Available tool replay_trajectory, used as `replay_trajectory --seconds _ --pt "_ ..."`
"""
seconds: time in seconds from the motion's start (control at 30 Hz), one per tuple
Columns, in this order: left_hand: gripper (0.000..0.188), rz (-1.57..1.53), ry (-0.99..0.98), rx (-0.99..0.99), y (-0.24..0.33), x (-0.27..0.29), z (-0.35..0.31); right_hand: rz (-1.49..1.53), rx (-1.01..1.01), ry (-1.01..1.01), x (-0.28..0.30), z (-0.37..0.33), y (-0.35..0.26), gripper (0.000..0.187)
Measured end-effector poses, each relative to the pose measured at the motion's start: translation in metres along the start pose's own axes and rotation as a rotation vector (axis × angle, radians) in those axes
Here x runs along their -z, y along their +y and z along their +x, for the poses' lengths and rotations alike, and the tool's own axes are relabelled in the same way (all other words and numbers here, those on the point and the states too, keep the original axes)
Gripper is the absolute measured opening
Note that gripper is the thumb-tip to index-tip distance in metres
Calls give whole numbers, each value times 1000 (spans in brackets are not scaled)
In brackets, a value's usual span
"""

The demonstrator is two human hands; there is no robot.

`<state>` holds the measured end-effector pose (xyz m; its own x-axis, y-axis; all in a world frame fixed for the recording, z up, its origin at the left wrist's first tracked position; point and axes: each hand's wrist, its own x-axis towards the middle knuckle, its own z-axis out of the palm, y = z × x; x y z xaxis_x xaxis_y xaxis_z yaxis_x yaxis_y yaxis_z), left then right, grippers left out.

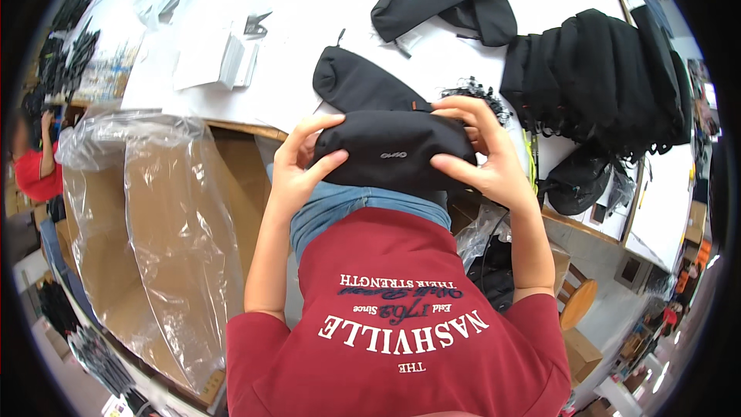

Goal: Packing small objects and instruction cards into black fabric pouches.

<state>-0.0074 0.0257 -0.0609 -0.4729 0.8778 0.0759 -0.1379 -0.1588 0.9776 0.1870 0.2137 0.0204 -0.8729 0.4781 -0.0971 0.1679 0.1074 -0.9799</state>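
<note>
Two hands hold one black pouch (394, 137) between them: the left hand (297, 161) pinches its left end, the right hand (498, 161) its right, so its long axis runs from grip to grip. Just beyond, on the bench (289, 54), a second pouch (369, 81) slants toward the right grip.
</note>
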Motion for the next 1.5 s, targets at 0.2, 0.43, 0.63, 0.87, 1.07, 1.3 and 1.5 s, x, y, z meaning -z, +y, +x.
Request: replay_trajectory --seconds 0.2,0.43,0.63,0.87,1.07,1.3,1.5 --pt "17 146 167 -168 -12 5 -8 -222 150 -270 19 -1 5 25" --pt "42 -33 41 -20 -2 5 12 -323 246 136 90 -20 -48 22" --pt "30 17 -296 193 -2 21 -2 -1310 757 1281 215 -46 -120 29" --pt "40 -432 -589 -255 120 -98 41 -1538 157 795 293 -67 -88 44" --pt "22 -806 -567 -324 157 -127 30 -1732 182 823 282 -65 -89 38" --pt "43 -1014 -752 -257 145 -98 41 -897 112 746 134 -52 -72 22" --pt "32 850 199 -103 39 22 64 -763 -189 310 49 -30 68 13"
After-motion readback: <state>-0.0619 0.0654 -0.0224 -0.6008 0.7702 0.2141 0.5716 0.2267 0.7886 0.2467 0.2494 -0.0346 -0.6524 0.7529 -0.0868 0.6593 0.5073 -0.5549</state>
